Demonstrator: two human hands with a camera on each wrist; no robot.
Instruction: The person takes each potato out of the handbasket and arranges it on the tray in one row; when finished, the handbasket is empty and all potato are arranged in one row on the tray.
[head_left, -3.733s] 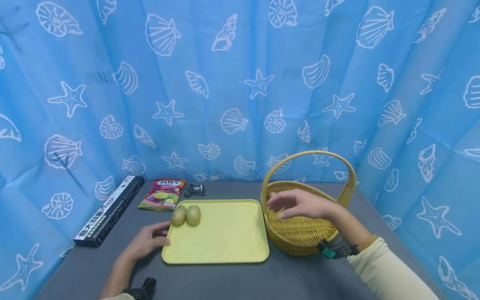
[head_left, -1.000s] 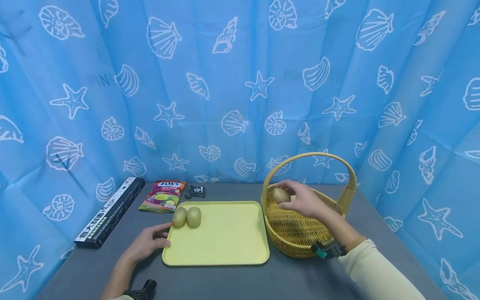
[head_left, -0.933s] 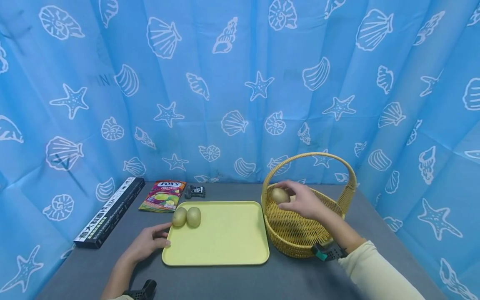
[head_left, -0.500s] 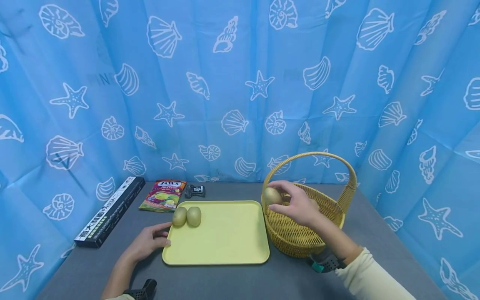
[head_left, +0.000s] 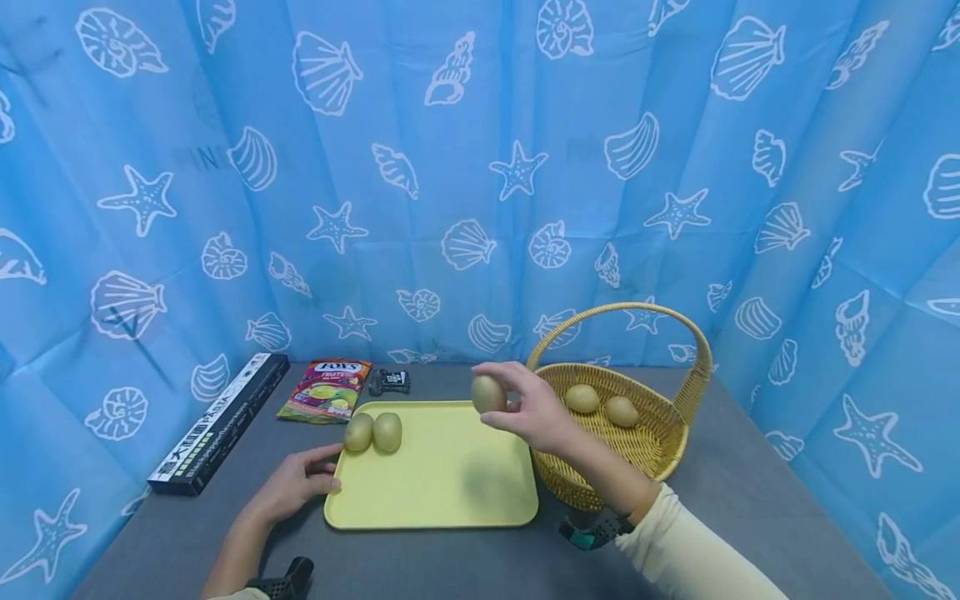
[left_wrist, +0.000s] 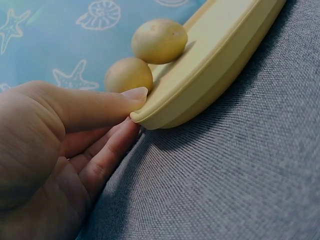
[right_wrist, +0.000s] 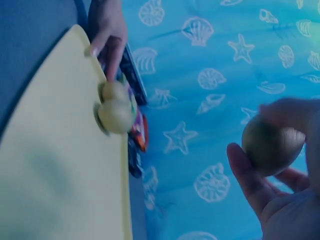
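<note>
My right hand (head_left: 534,408) grips a brown kiwi (head_left: 489,394) between thumb and fingers, raised above the right part of the yellow tray (head_left: 442,492). In the right wrist view the same kiwi (right_wrist: 272,145) sits clear of the tray. At the tray's left edge my left hand (head_left: 296,485) pinches the rim, thumb on top and fingers beneath, as the left wrist view shows at the corner (left_wrist: 160,115). Two kiwis lie side by side on the tray's far left, a left one (head_left: 358,432) and a right one (head_left: 387,432).
Right of the tray stands a wicker basket (head_left: 652,454) with a tall handle, holding two kiwis (head_left: 582,398). Behind the tray lie a Fox's candy bag (head_left: 327,390) and a small black packet (head_left: 390,382). A long black pasta box (head_left: 219,423) lies far left. A blue shell-patterned curtain backs the table.
My right hand has taken a kiwi out of the basket and moved left with it over the tray. Two kiwis in the basket have come into view. The left hand has stayed put.
</note>
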